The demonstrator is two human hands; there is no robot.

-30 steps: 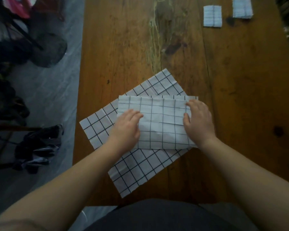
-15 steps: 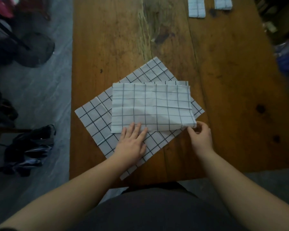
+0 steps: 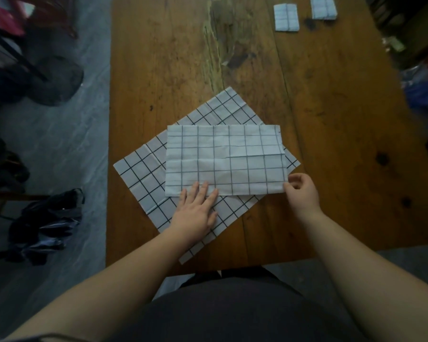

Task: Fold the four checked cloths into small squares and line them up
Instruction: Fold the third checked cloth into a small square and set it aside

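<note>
Head view: on the table (image 3: 173, 58), the half-folded cloth (image 3: 225, 159) is lying over an unfolded cloth (image 3: 143, 174). The left hand (image 3: 195, 213) is pressing its near edge, fingers straight and close together, while the right hand (image 3: 302, 191) is pinching its near right corner. Two finished squares (image 3: 286, 17) (image 3: 323, 7) are waiting far beyond it, so about half the work seems to be remaining

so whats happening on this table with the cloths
A person is folding checked cloths on a wooden table. The left hand presses flat on the near edge of a half-folded cloth, while the right hand pinches its near right corner. It lies on top of an unfolded cloth set at an angle. Two small folded squares already sit at the table's far right, so two are done and two remain.
</note>
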